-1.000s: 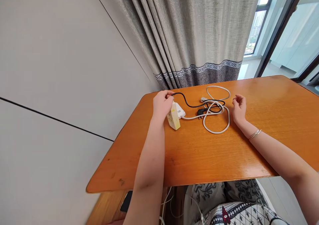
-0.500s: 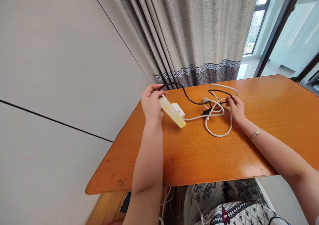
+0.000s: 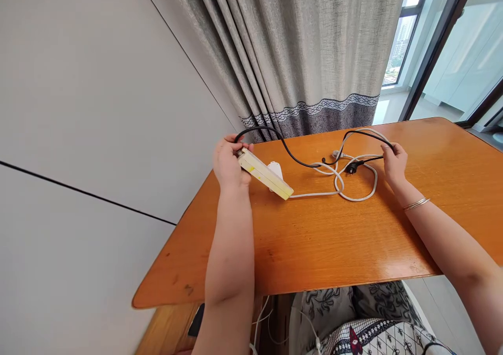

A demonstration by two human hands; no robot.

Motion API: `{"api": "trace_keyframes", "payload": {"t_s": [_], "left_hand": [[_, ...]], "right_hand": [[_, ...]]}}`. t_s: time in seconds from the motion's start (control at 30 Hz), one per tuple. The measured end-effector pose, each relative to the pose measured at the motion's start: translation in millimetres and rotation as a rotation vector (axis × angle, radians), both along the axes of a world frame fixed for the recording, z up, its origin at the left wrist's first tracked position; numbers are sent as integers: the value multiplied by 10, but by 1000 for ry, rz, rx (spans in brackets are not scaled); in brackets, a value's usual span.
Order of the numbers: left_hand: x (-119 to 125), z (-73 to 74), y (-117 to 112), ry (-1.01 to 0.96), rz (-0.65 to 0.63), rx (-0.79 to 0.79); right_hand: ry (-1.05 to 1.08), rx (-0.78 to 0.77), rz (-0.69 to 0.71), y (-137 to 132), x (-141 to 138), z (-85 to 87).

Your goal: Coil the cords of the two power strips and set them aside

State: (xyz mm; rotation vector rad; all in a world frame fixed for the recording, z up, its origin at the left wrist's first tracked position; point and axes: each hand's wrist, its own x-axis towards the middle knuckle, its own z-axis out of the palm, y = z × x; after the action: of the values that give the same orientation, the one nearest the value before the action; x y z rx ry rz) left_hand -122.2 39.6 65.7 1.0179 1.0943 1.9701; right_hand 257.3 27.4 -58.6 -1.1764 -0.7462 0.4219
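Observation:
My left hand (image 3: pixel 230 167) grips the end of a yellowed white power strip (image 3: pixel 268 177), tilted above the table. A white adapter (image 3: pixel 276 170) shows on its far side, partly hidden. From beside my left fingers a black cable (image 3: pixel 286 148) arches to the right toward the tangle. My right hand (image 3: pixel 395 161) is closed on the black cable near its black plug (image 3: pixel 351 168), which hangs close to the tabletop. The strip's white cord (image 3: pixel 316 195) runs into loose loops between my hands, with a grey-white plug (image 3: pixel 337 155) at the back of them.
The wooden table (image 3: pixel 314 250) has its front edge close to my lap. A grey wall panel (image 3: pixel 98 109) stands along the left, and a curtain (image 3: pixel 314 56) hangs behind the far edge. Below the table's front edge are thin white cords (image 3: pixel 257 326).
My right hand has moved right, drawing the black cable and its plug along and shifting the white loops. My left hand has moved slightly left with the power strip.

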Motion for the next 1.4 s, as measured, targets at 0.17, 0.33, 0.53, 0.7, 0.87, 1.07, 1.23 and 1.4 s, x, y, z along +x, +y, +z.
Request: {"api": "trace_keyframes", "payload": {"t_s": [0.17,0.33,0.53,0.7,0.87,1.07,1.23,1.4], "left_hand": [[77,-8,-35,-73,-103,-95],[119,3,-70,13,-127,-149],[165,11,-109,35,-151,-186],[155,-14,-108,62,-176,-167],[140,-34,-96,83,-186,-146],[152,-20,-95,68,-184,-157],[187,5,-127,87,-176,-188],[209,15,-152,108,-181,-202]], "right_hand": [[-265,8,110,-103,-113,89],[-255,79,158,-142,-195,174],[-183,136,83,-187,-183,289],[-120,170,101,-200,-162,327],[24,174,151,-170,-144,348],[-85,106,133,-181,57,441],[-314,30,-138,-243,280,511],[-764,-163,-378,-375,420,582]]}}
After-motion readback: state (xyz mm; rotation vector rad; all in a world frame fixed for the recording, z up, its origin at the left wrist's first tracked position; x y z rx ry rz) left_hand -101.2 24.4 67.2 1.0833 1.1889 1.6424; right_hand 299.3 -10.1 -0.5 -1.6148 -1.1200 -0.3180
